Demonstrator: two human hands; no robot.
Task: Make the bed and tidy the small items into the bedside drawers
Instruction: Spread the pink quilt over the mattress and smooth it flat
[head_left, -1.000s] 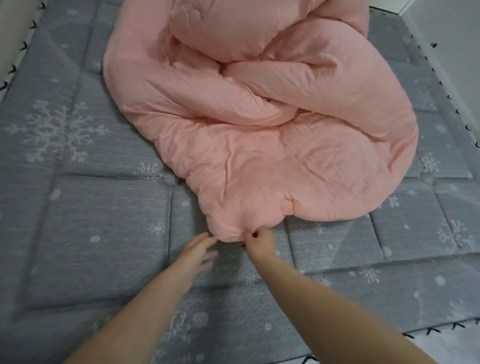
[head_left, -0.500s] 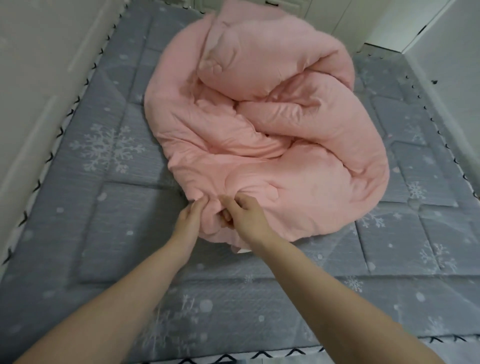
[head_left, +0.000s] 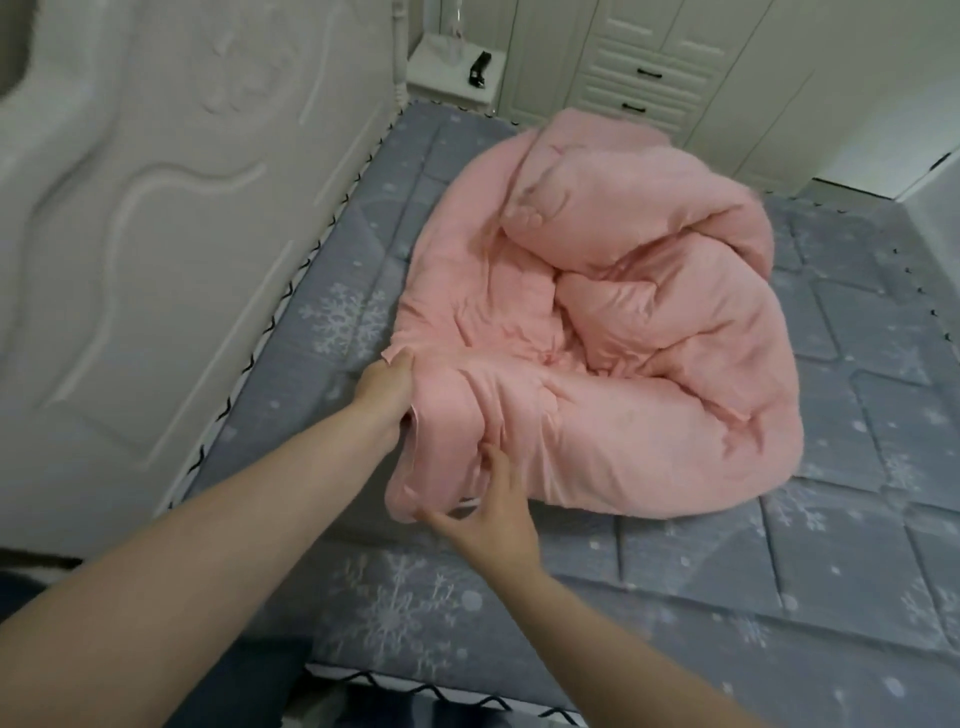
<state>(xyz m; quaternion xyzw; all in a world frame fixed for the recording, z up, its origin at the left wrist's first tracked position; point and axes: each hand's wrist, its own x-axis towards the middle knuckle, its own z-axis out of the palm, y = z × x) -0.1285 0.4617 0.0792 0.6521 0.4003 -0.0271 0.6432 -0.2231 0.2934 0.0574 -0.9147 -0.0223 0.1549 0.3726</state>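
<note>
Duvet: your pink duvet (head_left: 597, 364) lies bunched in a heap on the middle of the bed, nearest corner lifted.
Surface: grey quilted mattress cover (head_left: 727, 582) with white snowflakes, bare around the heap.
Room: white carved headboard (head_left: 156, 208) at your left; white wardrobe (head_left: 649, 67) behind the bed.
Edges: free cover on all sides of the heap, widest near you.
Left hand: your left hand (head_left: 387, 387) is closed around the duvet edge.
Right hand: your right hand (head_left: 493, 512) pinches the corner below, fingers spread.
Containers: bedside table (head_left: 452, 78) in the far corner, a small dark object (head_left: 478, 68) on top; wardrobe drawers (head_left: 644, 88) closed.
</note>
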